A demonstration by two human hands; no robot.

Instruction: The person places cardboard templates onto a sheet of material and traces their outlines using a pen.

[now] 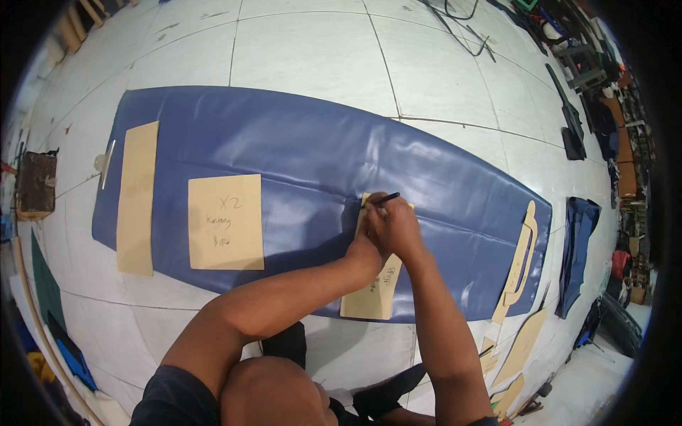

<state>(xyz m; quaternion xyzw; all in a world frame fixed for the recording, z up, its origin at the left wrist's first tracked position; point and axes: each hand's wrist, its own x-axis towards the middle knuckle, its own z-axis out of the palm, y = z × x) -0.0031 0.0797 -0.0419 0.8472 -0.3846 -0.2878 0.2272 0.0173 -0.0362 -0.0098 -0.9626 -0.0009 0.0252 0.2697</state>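
A wide sheet of shiny blue vinyl-like material (298, 142) lies on the floor before me. My right hand (399, 228) pinches a dark pen (387, 199), its tip near the upper end of a tan card template (366, 304). Beside it, my left hand (365, 247) presses on the same template with fingers stretched out, partly covered by the right hand. A squarish card with handwriting (227, 245) and a long card strip (136, 206) rest farther left on the sheet. Across its right end lies a card piece with a long slot (510, 284).
White floor tiles (305, 42) surround the sheet. More card pieces (521, 348) lie at lower right, near a folded dark blue piece (577, 248). A brown box (37, 184) stands at far left. Black strips (462, 32) lie at the top, and cluttered shelves line the right.
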